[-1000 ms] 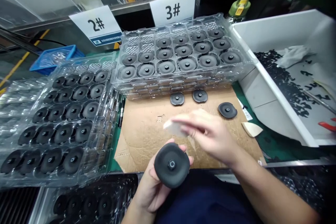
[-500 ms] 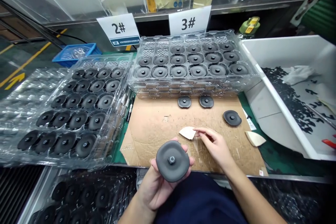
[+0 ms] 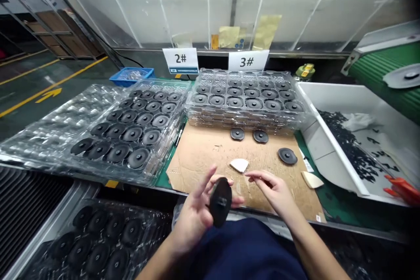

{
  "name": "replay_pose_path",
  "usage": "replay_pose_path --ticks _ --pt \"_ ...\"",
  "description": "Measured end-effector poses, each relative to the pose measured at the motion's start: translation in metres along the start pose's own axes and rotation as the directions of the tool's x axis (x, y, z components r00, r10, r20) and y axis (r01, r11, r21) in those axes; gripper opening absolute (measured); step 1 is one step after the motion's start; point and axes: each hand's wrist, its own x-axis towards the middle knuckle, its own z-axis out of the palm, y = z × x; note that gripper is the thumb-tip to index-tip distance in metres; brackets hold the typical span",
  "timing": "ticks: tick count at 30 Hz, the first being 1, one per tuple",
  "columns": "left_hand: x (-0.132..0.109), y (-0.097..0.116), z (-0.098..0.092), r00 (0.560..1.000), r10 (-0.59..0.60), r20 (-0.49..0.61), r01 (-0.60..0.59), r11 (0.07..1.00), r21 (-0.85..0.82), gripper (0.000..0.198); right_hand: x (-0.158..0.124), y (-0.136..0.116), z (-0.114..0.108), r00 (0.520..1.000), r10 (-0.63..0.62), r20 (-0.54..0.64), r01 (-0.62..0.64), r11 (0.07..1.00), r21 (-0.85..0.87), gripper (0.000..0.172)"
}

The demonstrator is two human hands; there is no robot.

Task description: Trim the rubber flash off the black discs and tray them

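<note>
My left hand (image 3: 196, 212) holds a round black rubber disc (image 3: 220, 201) turned nearly edge-on, gripped between thumb and fingers with the other fingers spread. My right hand (image 3: 274, 191) hovers just right of the disc over the cardboard sheet (image 3: 203, 153), fingertips pinched together; what they hold, if anything, I cannot make out. A small white wedge (image 3: 239, 165) lies on the cardboard just beyond my right fingertips.
Three loose black discs (image 3: 288, 155) lie on the cardboard. Clear blister trays of discs stand at left (image 3: 131, 127) and at the back under the 3# sign (image 3: 246, 96). A white bin (image 3: 334, 157) with black scraps sits right. Another white wedge (image 3: 311, 179) lies nearby.
The view has tilted up and back. My left hand has turned the disc from face-up to nearly edge-on. My right hand has let go of the white wedge and drawn back toward the disc.
</note>
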Motion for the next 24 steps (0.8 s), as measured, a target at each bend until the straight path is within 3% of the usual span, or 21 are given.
replay_pose_path --ticks 1,3,5,6,11,19,21,24 --pt "-0.002 0.002 -0.002 0.994 0.103 0.022 -0.105 0.965 0.241 0.072 -0.001 -0.005 -0.001 1.000 -0.013 0.009 0.013 1.000 -0.010 0.026" --pt "-0.006 0.004 -0.004 0.954 0.268 0.132 -0.288 0.715 0.637 0.096 -0.003 -0.016 -0.003 0.998 -0.042 0.039 0.043 0.999 -0.025 0.025" --pt "-0.010 0.006 -0.003 0.915 0.336 0.224 -0.372 0.486 0.791 0.109 -0.005 -0.029 -0.003 0.994 -0.072 0.078 0.075 0.997 -0.031 0.024" --pt "-0.012 0.007 -0.002 0.914 0.341 0.221 -0.364 0.446 0.817 0.111 -0.006 -0.035 -0.003 0.991 -0.088 0.101 0.092 0.995 -0.029 0.024" --pt "-0.022 0.013 0.007 0.951 0.292 0.103 -0.234 0.460 0.857 0.110 -0.014 -0.058 -0.003 0.975 -0.148 0.164 0.142 0.989 0.047 0.019" --pt "-0.015 0.014 0.003 0.969 0.223 0.103 -0.209 0.525 0.825 0.111 -0.029 -0.080 -0.012 0.988 -0.123 0.091 0.108 0.982 0.154 0.012" --pt "-0.010 0.013 0.004 0.972 0.212 0.099 -0.204 0.561 0.802 0.110 -0.028 -0.086 -0.011 0.983 -0.120 0.141 0.091 0.977 0.195 0.012" --pt "-0.004 0.010 0.003 0.985 0.162 0.054 -0.143 0.616 0.774 0.107 -0.021 -0.090 -0.006 0.941 -0.140 0.307 0.064 0.967 0.246 0.019"
